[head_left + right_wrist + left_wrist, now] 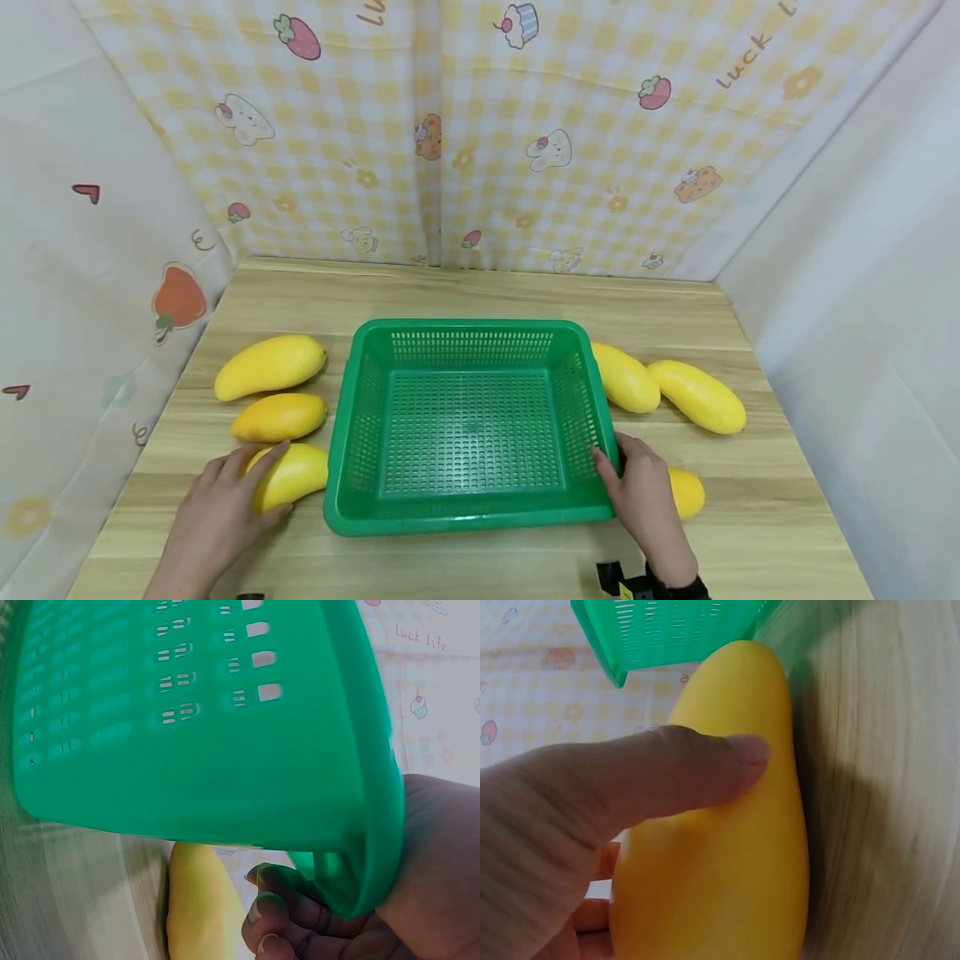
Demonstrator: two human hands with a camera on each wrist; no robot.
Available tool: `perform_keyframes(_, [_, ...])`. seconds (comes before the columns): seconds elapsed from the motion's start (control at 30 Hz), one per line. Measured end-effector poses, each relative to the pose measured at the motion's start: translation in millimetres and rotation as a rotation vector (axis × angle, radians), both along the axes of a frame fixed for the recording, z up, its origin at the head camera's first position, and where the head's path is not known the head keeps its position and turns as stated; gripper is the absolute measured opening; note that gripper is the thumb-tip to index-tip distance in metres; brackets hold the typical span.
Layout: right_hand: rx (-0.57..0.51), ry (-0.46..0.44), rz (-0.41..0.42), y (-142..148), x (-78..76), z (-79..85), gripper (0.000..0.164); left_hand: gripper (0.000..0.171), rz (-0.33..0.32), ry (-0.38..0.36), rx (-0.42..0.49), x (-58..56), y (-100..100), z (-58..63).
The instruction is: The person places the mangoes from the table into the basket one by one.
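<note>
My left hand (225, 508) grips the nearest of three yellow mangoes on the left of the table. In the left wrist view the thumb lies across this mango (720, 855), and the other fingers are behind it, partly hidden. A green plastic basket (468, 525) with perforated walls stands in the middle, holding nothing. My right hand (641, 492) holds the basket's right rim near the front corner, thumb on the inner side. Seen from the right wrist, its fingers (274, 915) curl below the rim outside the wall.
Behind the held fruit lie a smaller mango (279, 417) and a larger mango (270, 367). Right of the basket are one mango (628, 379), another mango (697, 397), and a partly hidden mango (686, 492) beside my right hand. Patterned cloth (487, 167) hangs behind the wooden table (480, 287).
</note>
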State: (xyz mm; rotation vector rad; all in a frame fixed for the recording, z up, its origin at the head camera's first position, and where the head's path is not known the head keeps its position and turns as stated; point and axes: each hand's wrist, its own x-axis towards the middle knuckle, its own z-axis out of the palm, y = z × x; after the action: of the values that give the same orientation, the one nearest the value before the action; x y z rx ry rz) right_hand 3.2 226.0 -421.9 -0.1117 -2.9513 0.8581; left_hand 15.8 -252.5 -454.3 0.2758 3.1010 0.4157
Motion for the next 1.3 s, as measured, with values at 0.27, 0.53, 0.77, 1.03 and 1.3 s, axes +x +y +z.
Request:
perform_keyframes(0.27, [0.011,-0.001,0.023,1.1,-4.5,-0.1,0.033,0.079,0.035,0.035,-0.016,5.3,-2.7,3.3])
perform_keyframes(0.53, [0.017,-0.016,0.024,1.6,-3.4,0.1,0.033,0.081,0.08,0.144,-0.049,9.5,-6.6,27.2])
perform_keyframes(0.77, [0.013,-0.023,0.027,1.7,-3.4,1.0,0.033,0.088,0.028,0.401,0.001,-1.8,3.3,46.2])
perform_keyframes(1.03, [-0.02,-0.053,0.027,3.2,-2.7,-0.1,0.034,0.085,0.002,0.483,0.077,-18.1,29.5,62.6])
perform_keyframes(1.3, [-0.025,-0.021,0.021,6.1,1.1,-0.1,0.033,0.077,-0.076,0.556,0.141,-36.5,62.4,76.9])
